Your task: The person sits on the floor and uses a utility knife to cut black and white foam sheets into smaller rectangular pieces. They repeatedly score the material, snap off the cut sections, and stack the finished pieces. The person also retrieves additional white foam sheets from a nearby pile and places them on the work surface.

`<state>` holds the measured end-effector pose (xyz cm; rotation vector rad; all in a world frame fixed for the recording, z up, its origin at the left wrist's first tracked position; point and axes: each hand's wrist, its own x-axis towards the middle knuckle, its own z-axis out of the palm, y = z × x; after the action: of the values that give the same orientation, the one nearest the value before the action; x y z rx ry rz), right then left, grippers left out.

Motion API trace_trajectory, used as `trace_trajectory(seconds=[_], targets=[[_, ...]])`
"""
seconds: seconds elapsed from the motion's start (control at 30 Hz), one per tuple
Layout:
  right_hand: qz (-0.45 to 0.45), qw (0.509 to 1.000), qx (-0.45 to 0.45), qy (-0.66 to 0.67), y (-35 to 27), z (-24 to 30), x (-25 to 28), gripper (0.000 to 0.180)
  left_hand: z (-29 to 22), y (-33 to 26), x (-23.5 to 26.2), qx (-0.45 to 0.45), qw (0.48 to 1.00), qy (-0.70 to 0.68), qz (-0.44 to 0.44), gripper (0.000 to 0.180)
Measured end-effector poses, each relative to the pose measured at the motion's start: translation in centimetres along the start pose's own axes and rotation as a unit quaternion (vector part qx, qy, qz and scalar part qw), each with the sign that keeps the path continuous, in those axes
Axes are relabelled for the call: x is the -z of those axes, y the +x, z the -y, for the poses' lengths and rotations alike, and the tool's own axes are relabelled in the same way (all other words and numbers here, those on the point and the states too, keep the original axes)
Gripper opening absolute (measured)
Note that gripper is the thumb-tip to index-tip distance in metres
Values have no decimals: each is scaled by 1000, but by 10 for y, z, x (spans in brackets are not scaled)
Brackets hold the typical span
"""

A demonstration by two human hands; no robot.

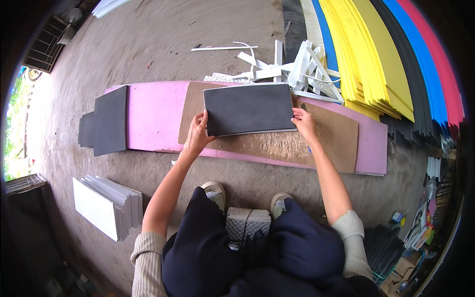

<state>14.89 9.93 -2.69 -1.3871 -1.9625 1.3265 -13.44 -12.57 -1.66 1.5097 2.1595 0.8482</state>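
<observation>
A rectangular dark grey foam sheet (250, 110), with a thin white layer showing along its edges, is held between my two hands. My left hand (198, 132) grips its left end, fingers at the side and thumb at the lower left corner. At its right edge, my right hand (304, 122) pinches the sheet between thumb and fingers. Beneath it lies a worn brown board (277, 149) on a long pink foam sheet (156, 119). Whether the held piece rests on the board or sits slightly above it, I cannot tell.
Dark foam sheets (110, 121) lie at the pink sheet's left end. White offcut strips (299, 64) are heaped beyond the board. Yellow sheets (358, 54) and other coloured sheets stack at far right. A white sheet stack (101, 205) stands at left. A foam block (247, 222) sits between my feet.
</observation>
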Motion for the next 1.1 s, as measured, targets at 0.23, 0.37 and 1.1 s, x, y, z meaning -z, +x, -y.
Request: trace_trajectory(seconds=[0.23, 0.37, 1.1], targets=[[13, 1000, -12, 12, -6, 10, 2, 35, -3, -2, 5, -10, 1000, 23, 9, 86], [20, 1000, -16, 15, -6, 8, 4, 34, -4, 0, 7, -36, 998, 60, 2, 83], [-149, 988, -31, -13, -56, -22, 68, 24, -53, 72, -35, -148, 981, -4, 123, 82]])
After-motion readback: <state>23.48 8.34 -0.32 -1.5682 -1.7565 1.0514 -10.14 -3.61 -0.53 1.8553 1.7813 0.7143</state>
